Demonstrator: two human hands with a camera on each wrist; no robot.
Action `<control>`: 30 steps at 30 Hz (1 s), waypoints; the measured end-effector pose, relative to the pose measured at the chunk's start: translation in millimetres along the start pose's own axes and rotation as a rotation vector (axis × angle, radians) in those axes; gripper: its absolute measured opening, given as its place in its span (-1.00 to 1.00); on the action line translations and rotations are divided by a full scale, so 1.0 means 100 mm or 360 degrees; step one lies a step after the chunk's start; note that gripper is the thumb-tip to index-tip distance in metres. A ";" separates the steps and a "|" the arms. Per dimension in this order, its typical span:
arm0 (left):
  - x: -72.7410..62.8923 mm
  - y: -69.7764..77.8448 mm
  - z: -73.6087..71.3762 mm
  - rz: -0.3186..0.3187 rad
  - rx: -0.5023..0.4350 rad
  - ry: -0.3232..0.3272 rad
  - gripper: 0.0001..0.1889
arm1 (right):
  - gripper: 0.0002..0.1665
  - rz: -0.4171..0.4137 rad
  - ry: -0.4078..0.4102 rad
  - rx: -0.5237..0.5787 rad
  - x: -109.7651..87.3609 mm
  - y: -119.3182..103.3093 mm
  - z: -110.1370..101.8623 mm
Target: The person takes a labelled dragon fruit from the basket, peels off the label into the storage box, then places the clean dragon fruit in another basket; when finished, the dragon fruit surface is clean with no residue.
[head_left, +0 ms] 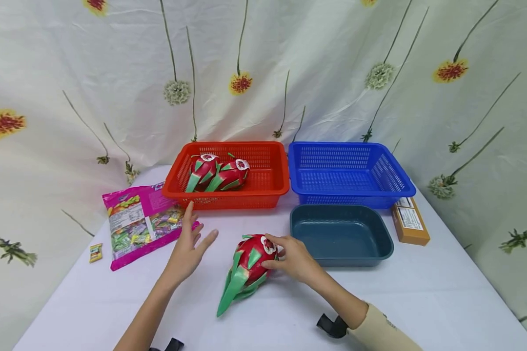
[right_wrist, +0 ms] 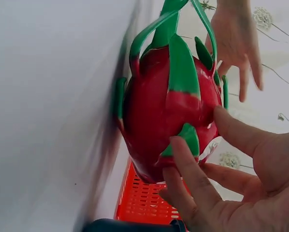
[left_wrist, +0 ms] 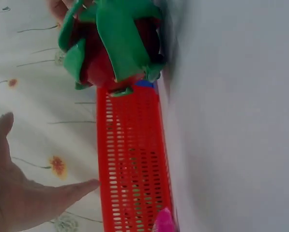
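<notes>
A red dragon fruit (head_left: 249, 259) with green scales and a white label lies on the white table, its long green leaves toward the near side. My right hand (head_left: 293, 258) holds it from the right, thumb and fingers spread over its skin. In the right wrist view those fingertips press on the red skin of the fruit (right_wrist: 159, 113). My left hand (head_left: 189, 251) hovers left of the fruit, fingers extended and thumb apart, holding nothing. The left wrist view shows this left hand (left_wrist: 28, 193) apart from the fruit (left_wrist: 98, 60), with the red basket behind.
At the back a red basket (head_left: 221, 201) holds two more dragon fruits (head_left: 233, 175), beside a blue basket (head_left: 347, 199). A dark teal tray (head_left: 341, 261) stands in front of the blue one. A candy bag (head_left: 131, 229), a small wrapped candy (head_left: 95, 253) and an orange-brown box (head_left: 410, 224) lie around.
</notes>
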State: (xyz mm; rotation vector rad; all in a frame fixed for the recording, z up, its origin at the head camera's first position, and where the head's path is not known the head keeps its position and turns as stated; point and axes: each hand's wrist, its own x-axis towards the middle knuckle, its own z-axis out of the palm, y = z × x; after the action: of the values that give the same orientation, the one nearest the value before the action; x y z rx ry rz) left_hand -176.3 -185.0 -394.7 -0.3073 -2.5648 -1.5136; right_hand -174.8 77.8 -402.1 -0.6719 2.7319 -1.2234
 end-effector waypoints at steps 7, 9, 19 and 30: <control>-0.35 0.09 0.24 0.0149 0.0362 -0.0399 0.18 | -0.32 -0.0053 0.0140 0.0087 -0.16 -0.01 0.09; -0.37 0.10 0.31 0.0163 0.0439 -0.0449 0.23 | -0.32 -0.0072 0.0177 0.0089 -0.19 -0.01 0.12; -0.24 -0.03 0.49 0.0227 0.0637 -0.0468 0.27 | -0.35 -0.0141 0.0303 0.0104 -0.22 0.01 0.29; -0.20 -0.12 0.51 0.0273 0.0714 -0.0398 0.13 | -0.35 -0.0139 0.0301 0.0233 -0.20 0.05 0.32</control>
State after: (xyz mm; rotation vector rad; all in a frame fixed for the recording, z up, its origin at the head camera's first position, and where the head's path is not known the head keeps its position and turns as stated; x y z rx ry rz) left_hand -160.9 -147.6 -433.8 -0.6686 -2.8820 -0.8551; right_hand -150.6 66.5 -429.6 -0.6988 2.7485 -1.5647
